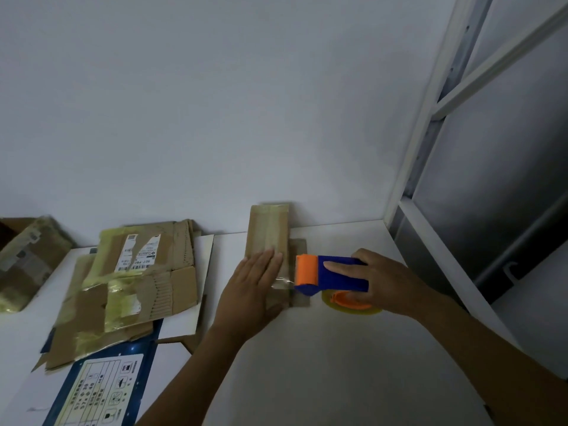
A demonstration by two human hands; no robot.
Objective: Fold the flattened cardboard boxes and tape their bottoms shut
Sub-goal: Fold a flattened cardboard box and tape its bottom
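Left hand (pixel 252 284) flat, fingers together, on small box (pixel 270 232); right hand (pixel 378 278) clamped on tape dispenser (pixel 329 273) just beside; flattened cardboard pile (pixel 138 278) further left.

A plain, pale grey-white wall (pixel 215 103) fills most of the view and meets the far edge of a smooth white worktop (pixel 322 348), which runs off the bottom of the picture. On the right, at the corner of the room, a white-framed window (pixel 430 124) stands at an angle, its crossbars dividing dull grey panes (pixel 498 142), with a white sill below it. The light is dim, even and cool, casting only faint shadows.
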